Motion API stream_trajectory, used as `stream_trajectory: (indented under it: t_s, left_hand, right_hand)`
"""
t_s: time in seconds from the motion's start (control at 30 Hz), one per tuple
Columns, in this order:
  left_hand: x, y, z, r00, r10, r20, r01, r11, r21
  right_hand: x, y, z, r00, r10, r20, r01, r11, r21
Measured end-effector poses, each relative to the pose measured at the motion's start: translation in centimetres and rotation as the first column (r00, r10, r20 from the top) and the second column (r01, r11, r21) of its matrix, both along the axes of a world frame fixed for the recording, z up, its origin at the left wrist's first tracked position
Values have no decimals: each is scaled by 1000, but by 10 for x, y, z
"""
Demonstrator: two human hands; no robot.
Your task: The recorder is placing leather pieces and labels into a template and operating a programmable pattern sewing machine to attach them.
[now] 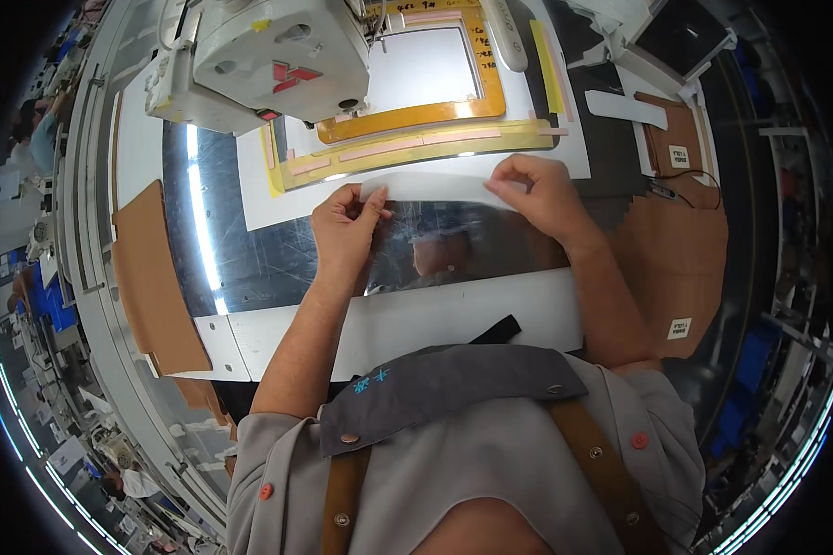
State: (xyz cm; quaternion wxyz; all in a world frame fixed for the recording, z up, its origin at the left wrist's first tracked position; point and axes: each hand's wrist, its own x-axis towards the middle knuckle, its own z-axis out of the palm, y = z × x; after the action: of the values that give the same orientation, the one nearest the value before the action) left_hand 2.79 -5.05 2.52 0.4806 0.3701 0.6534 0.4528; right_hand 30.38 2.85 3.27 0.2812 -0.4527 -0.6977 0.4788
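A translucent whitish strip [440, 189] is stretched between my two hands, just in front of the white sheet [261, 205]. My left hand [344, 222] pinches its left end between thumb and fingers. At the other end, the thumb and fingers of my right hand [544, 196] close on the strip. Beyond it lies a clear template edged with yellow tape [393, 159] and pink strips. An orange frame [416, 123] lies on that template, around a white area. Beneath my hands is a scratched, shiny metal plate [287, 264].
The head of a white sewing machine [278, 69] overhangs the far left. Brown pieces of material lie on both sides, one at left [153, 287] and one at right [680, 268]. A white curved strip [625, 108] and a small dark-handled tool [662, 190] lie at right.
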Motion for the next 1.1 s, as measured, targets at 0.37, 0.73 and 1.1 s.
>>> stream_trajectory:
  t_s: [0.37, 0.73, 1.1]
  left_hand:
    - [-22, 41, -22, 653, 148, -743, 54, 969, 241]
    - [-10, 24, -19, 300, -112, -947, 581, 809, 89]
    - [-17, 39, -18, 145, -202, -969, 583, 809, -82]
  right_hand:
    - [-26, 45, -26, 950, -251, 183, 124, 846, 518]
    - [-32, 53, -26, 908, -340, 245, 84, 720, 688]
    - [-28, 44, -23, 916, -310, 254, 24, 676, 737]
